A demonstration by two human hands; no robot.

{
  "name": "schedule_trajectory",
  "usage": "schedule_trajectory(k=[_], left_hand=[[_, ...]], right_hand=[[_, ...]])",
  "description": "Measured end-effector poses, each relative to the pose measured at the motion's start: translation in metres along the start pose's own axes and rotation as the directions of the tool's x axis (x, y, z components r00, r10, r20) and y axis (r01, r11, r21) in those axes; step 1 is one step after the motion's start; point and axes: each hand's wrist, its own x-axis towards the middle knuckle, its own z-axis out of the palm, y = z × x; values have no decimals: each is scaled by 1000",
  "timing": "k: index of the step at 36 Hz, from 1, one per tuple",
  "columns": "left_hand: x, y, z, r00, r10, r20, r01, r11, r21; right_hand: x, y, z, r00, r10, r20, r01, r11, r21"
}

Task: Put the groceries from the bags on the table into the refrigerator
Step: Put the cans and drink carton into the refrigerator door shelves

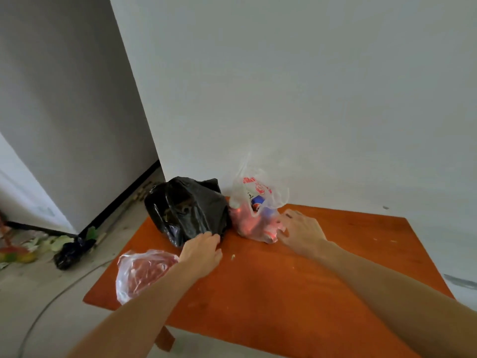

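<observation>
Table (284, 280) is standing against a wall (284, 99). Left hand (200, 251), fingers relaxed, is touching black bag (185, 205), meat (144, 272) beside its wrist; right hand (302, 232), fingers spread, is touching clear bag (255, 215).

A small black bag (73, 251) lies on the floor (25, 285) beside leafy scraps (58, 241) (pale green).

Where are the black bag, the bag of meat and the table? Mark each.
black bag (191, 205), head view, its glossy front.
bag of meat (144, 270), head view, the meat behind clear plastic.
table (271, 293), head view, bare orange top.
</observation>
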Motion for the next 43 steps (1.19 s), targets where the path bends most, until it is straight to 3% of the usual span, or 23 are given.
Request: schedule_trajectory(k=[8, 12, 18, 21, 24, 28, 34, 38, 43], left_hand=[[117, 3, 12, 990, 111, -89, -113, 993, -23], [166, 6, 18, 986, 145, -80, -147, 989, -13], [237, 9, 21, 952, 295, -85, -282, 950, 133], [265, 9, 40, 918, 392, 51, -391, 880, 270], [288, 4, 69, 860, 466, 207, -510, 780, 363], [304, -9, 104, 823, 468, 323, -564, 741, 365], [299, -17, 139, 796, 519, 311, -598, 756, 268], [290, -21, 166, 798, 537, 275, -598, 763, 246], [287, -26, 170, 781, 608, 142, -623, 775, 110]], right_hand=[[123, 44, -5, 992, 58, -116, -46, 994, 101], [181, 62, 10, 994, 72, -86, -57, 986, 159], [231, 70, 77, 986, -27, 164, 12, 996, 92], [227, 70, 113, 915, -106, 389, 129, 991, -34], [216, 85, 150, 834, -84, 546, 185, 974, -132], [189, 117, 182, 770, 67, 634, 40, 988, -152], [163, 144, 210, 772, 187, 607, -177, 981, -77], [155, 136, 229, 716, 320, 620, -394, 919, -20], [135, 123, 255, 706, 351, 615, -468, 883, 33]])
